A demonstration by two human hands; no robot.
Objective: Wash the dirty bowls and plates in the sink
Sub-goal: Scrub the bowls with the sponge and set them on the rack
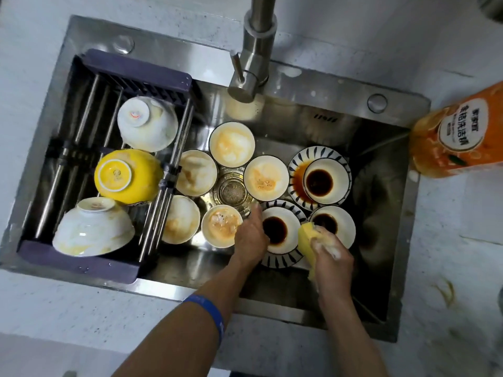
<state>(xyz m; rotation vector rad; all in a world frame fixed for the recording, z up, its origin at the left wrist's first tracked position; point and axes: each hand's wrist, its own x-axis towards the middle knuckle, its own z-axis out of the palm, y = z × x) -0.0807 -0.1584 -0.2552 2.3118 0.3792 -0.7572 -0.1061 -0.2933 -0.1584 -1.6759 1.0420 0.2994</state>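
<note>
Several small dirty bowls sit around the drain (233, 190) in the steel sink (307, 129), some smeared orange, some holding dark sauce. My left hand (251, 235) grips the left rim of a sauce bowl (283, 233) that stands on a blue-patterned plate (280, 258). My right hand (330, 258), covered in foam, holds a yellow sponge (307, 235) beside that bowl. Behind the sponge is another sauce bowl (340, 224). A further sauce bowl (325, 180) sits on a second patterned plate (296, 172).
A purple drain rack (136, 72) spans the sink's left side with two white bowls (147, 123) (92, 227) and a yellow bowl (128, 175) upside down on it. The faucet (253, 55) stands at the back. An orange detergent bottle (460, 134) lies on the right counter.
</note>
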